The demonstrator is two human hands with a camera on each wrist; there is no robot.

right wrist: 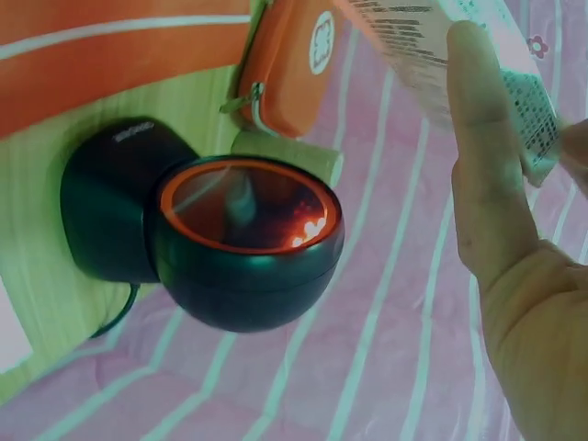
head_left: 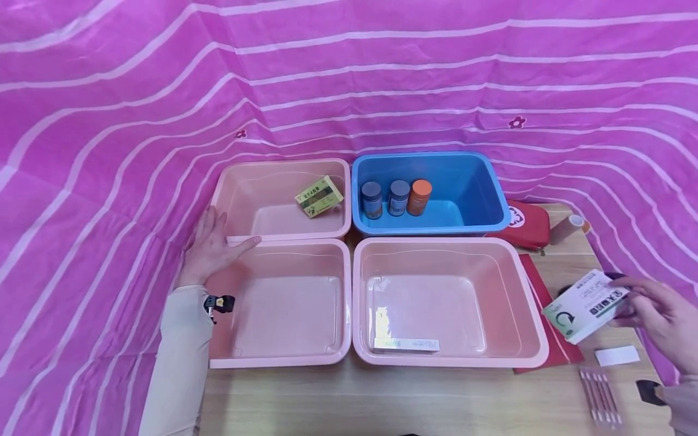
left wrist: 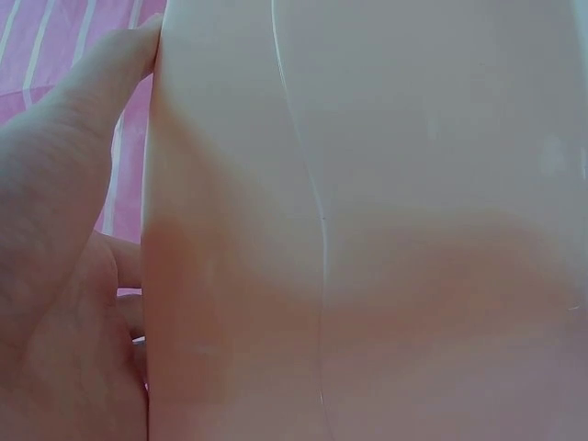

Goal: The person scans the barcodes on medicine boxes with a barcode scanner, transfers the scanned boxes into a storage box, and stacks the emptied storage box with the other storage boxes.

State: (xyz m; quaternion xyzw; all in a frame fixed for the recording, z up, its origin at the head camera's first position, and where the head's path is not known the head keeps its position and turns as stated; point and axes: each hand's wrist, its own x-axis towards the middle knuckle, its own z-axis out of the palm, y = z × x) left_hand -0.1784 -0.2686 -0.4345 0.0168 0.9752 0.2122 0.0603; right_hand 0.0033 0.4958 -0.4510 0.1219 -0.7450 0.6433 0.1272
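One black scanner near the carton

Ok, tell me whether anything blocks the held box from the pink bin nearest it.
Nothing visible blocks it. Between the box in the right hand and the pink bin's rim, the red sheet lies low on the table; the box would likely just need to pass over that rim.

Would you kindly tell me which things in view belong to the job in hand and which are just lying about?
Probably in use:
printed box, held by the right hand
black device with round window, near the box
near left pink bin, touched by the left hand
blue bin with three bottles

Apparently lying about:
red zip case
small white item
swab-like sticks
red sheet
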